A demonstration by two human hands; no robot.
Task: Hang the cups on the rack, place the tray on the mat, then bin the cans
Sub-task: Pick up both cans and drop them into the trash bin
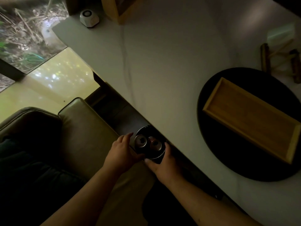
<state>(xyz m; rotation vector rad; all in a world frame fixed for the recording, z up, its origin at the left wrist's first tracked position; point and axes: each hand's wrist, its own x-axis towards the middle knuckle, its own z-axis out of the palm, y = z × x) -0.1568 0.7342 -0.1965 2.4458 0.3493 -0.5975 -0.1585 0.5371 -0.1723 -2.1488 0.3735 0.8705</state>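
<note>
Cans (148, 142) sit upright, two of them side by side, inside a small dark round bin (151, 156) held just below the edge of the white counter (162, 62). Their silver tops face up; no print on them can be read in this dim light. The left hand (121, 152) rests against the bin's left side, fingers (128, 136) loosely spread and curved near the rim, not clenched. The right hand (164, 163) cups the bin from below and to the right, fingers wrapped on its wall.

On the counter to the right lies a round black mat (211, 152), and a long wooden tray (250, 119) rests on it at a slant, partly cut by the frame edge. Beyond the mat stands a wooden rack (267, 57) with something pale hanging above it, too blurred to name. At the counter's far end sits a small white speaker-like box (89, 18), beside a wooden object (120, 12).

A leather seat (78, 131) lies left of the hands, close under the counter edge, so the bin hangs in the narrow gap between seat and counter. A glossy yellow floor (48, 82) shows beyond it.
</note>
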